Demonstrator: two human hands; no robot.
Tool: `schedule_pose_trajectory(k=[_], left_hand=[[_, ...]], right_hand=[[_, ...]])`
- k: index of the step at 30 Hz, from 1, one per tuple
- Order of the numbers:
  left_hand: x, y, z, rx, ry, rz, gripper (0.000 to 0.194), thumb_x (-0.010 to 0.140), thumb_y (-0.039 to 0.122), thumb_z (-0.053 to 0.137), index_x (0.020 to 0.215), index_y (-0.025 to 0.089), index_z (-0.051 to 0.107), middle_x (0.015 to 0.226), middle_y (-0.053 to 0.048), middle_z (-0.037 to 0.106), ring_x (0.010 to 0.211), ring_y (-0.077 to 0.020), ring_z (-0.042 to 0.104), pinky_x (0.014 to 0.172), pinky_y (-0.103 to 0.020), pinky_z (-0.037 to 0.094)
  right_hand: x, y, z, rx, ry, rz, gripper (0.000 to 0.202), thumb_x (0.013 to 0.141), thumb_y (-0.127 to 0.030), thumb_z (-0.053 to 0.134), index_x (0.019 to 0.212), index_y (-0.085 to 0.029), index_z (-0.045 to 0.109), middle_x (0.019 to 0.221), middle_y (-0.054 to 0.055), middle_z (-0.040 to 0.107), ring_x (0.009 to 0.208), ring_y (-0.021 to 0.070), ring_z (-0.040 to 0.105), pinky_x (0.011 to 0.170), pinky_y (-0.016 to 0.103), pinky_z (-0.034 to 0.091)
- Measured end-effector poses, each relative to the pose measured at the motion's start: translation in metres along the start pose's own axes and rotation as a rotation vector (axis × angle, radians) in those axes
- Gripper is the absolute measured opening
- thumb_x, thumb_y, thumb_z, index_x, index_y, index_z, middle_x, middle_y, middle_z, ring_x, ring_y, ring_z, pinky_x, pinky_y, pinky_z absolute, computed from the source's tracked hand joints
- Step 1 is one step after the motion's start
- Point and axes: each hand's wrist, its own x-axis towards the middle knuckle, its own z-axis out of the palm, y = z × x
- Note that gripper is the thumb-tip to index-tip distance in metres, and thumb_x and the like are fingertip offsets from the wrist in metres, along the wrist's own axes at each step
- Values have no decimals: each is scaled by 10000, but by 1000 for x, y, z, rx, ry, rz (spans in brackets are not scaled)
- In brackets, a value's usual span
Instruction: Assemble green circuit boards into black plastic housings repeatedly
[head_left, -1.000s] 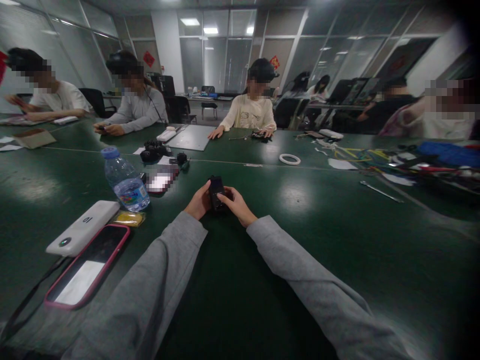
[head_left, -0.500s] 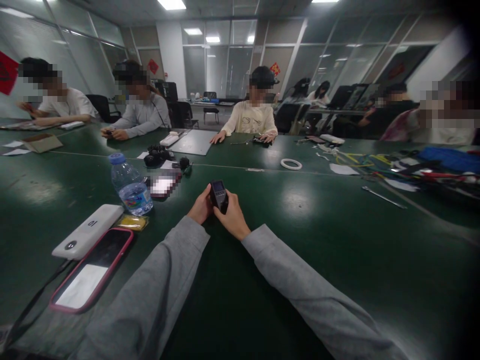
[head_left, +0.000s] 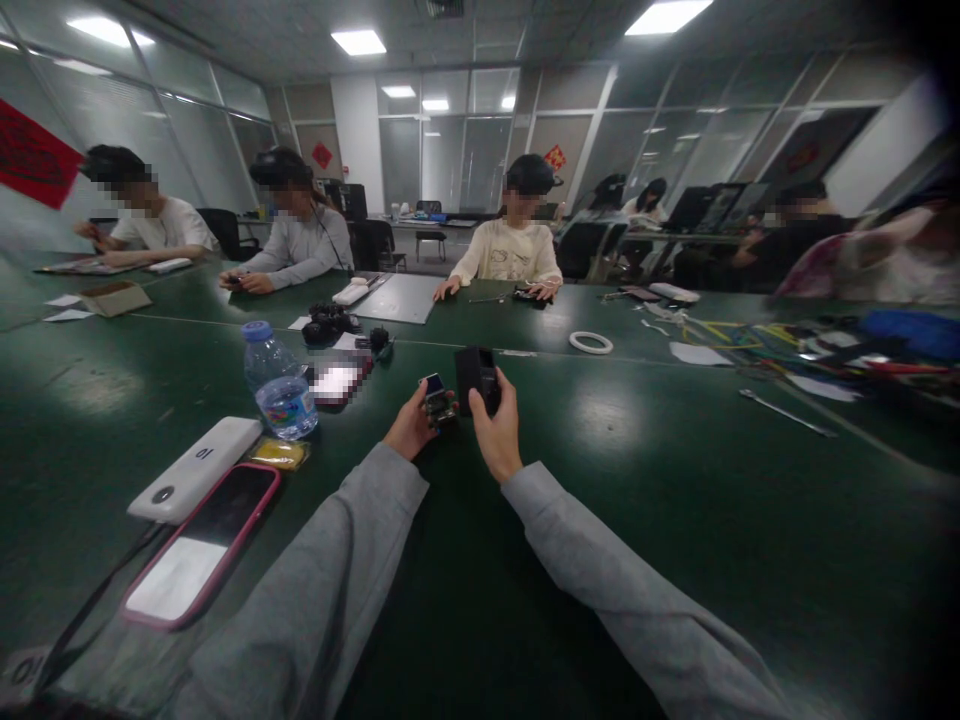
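My left hand (head_left: 411, 424) grips a small circuit board with a screen (head_left: 437, 398), its bare parts facing up. In my right hand (head_left: 498, 428) is a black plastic casing (head_left: 478, 378), tilted upright, thumb on its near side and fingers behind. A narrow gap separates the board from the casing; both are held above the green table (head_left: 600, 560). Left of my hands stands a water bottle (head_left: 283, 392) with a blue cap. Closer to me lie a yellow packet (head_left: 279, 455), a white power bank (head_left: 196, 468) and a phone in a pink case (head_left: 202, 545).
Behind the bottle are another phone (head_left: 341, 380) and black gear (head_left: 330, 325). A white ring (head_left: 590, 343), a wrench (head_left: 787, 413) and a heap of cables (head_left: 870, 345) lie to the right. Several people sit around the table, one straight across (head_left: 517, 250).
The black device has come apart: the circuit board is now in my left hand and the casing in my right. My hands have moved apart, and the view has tilted up slightly.
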Motion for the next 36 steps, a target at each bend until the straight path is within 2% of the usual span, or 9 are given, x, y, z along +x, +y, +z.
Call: schedule_pose_trajectory(k=[3,6,9,14,20,24,28,31,36], left_hand=[[-4,2,2,-6,-12,11,448,788,533,557,1028,164,640,999,-97,675,888,-206,643,702,-312,521],[-6,4,3,-4,-8,-29,460,796,518,554,1034,134,640,997,-124,677,888,-218,652,725,-330,529],[-4,3,1,-1,-11,-41,466,797,515,555,1032,123,643,978,-131,683,882,-222,658,736,-334,532],[-3,2,-2,-10,-2,-26,424,781,491,591,1020,145,645,921,-100,690,838,-203,662,678,-302,531],[-5,2,-1,-9,37,-58,333,757,449,636,890,145,652,774,-61,674,666,-153,644,620,-272,513],[-5,3,-2,-26,36,-52,319,753,444,643,872,148,652,765,-54,676,663,-152,644,621,-271,511],[-5,3,-2,-30,47,-35,331,760,450,629,905,152,653,789,-56,686,666,-159,648,614,-277,513],[-5,4,-2,-39,40,-33,338,779,448,605,929,149,653,803,-63,691,682,-160,654,618,-278,519],[-5,4,-2,-23,39,-35,341,777,443,610,933,144,657,789,-59,692,627,-141,645,555,-256,511]], right_hand=[[11,22,-3,290,-31,344,530,809,-425,564,1283,-242,412,1167,57,510,1096,210,494,1022,414,379],[19,38,-6,631,-64,708,328,793,-373,559,1082,-223,517,1053,45,583,1025,223,550,921,430,474],[25,41,-11,792,-64,827,172,807,-336,537,924,-210,544,998,44,615,1009,210,572,876,393,515],[26,35,-16,888,-148,805,213,778,-356,647,923,-212,585,1023,29,623,1016,191,575,865,331,522],[18,33,-10,703,-337,649,335,715,-412,689,943,-182,602,1028,49,630,993,212,579,808,320,523],[17,38,-13,545,-440,583,460,725,-447,685,1087,-186,573,1068,52,620,974,203,587,794,301,506],[18,50,-15,309,-371,437,515,754,-459,655,1183,-220,498,1131,35,585,1047,187,550,913,322,453],[16,54,-13,250,-350,377,525,794,-492,602,1216,-221,446,1137,36,574,1064,177,541,977,350,411],[15,52,-12,173,-341,279,536,769,-514,648,1183,-198,517,1210,65,537,1125,189,507,1032,353,362]])
